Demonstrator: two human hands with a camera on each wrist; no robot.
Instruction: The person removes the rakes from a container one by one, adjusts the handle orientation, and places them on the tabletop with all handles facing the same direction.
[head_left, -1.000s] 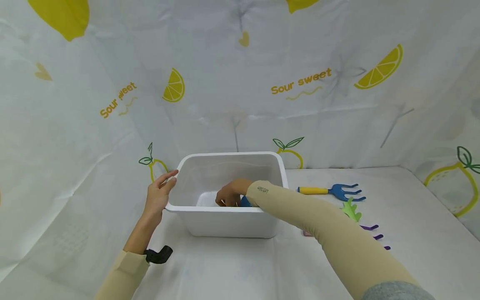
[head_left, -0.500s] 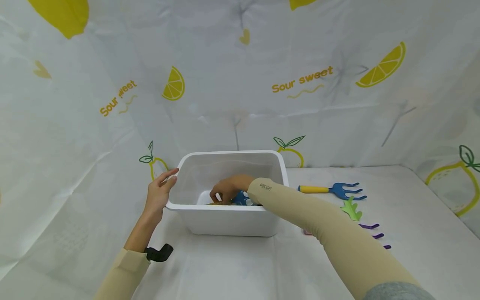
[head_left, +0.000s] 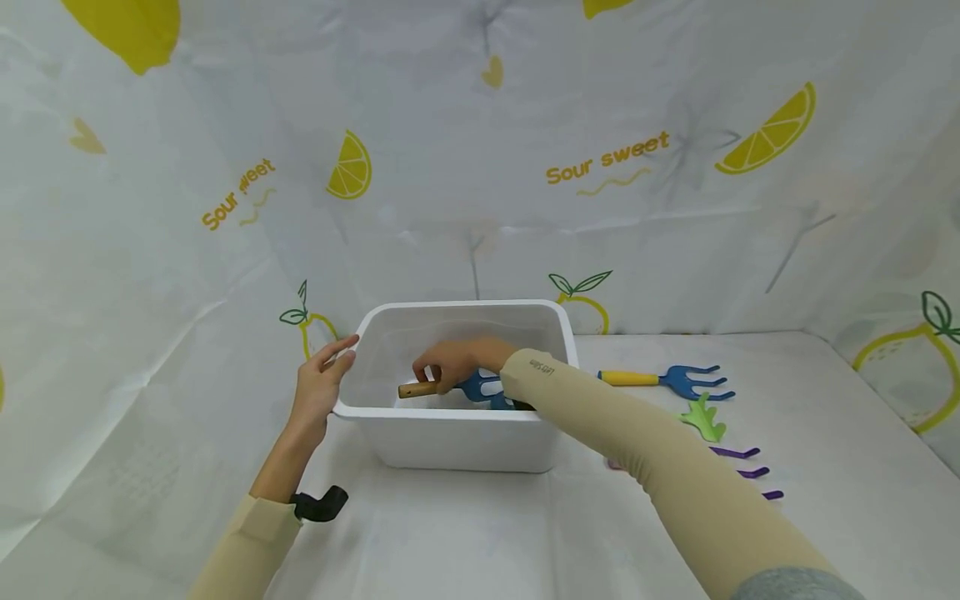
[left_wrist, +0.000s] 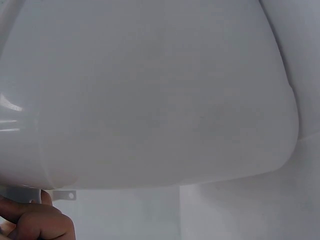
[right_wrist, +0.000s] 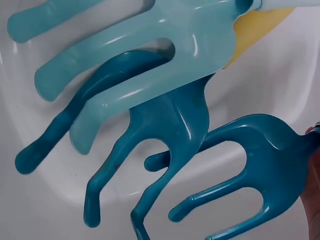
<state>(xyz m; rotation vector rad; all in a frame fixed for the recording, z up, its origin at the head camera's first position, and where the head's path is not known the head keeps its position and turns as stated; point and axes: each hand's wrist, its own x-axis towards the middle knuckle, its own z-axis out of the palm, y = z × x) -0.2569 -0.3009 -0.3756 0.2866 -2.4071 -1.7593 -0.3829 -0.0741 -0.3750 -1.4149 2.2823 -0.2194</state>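
In the head view, my left hand (head_left: 315, 390) holds the left rim of a white plastic bin (head_left: 457, 442). Its curled fingers (left_wrist: 47, 222) show at the lower left of the left wrist view, beside the bin's wall. My right hand (head_left: 453, 364) reaches inside the bin and grips a blue garden hand rake by its wooden handle (head_left: 417, 389). That rake's blue prongs (right_wrist: 272, 155) appear at the right of the right wrist view. Near it in the bin lie a darker teal hand rake (right_wrist: 175, 117) and a light teal one (right_wrist: 195, 37), overlapping each other.
Right of the bin lies a blue hand rake with a yellow handle (head_left: 630, 378). Below it are a green leaf-shaped piece (head_left: 703, 418) and purple prongs (head_left: 738, 452), partly hidden by my right sleeve (head_left: 645, 433). A lemon-printed cloth (head_left: 450, 167) rises behind the bin.
My right hand has shifted left and up inside the bin, and the wooden handle and blue prongs now show. My left hand stays on the rim.
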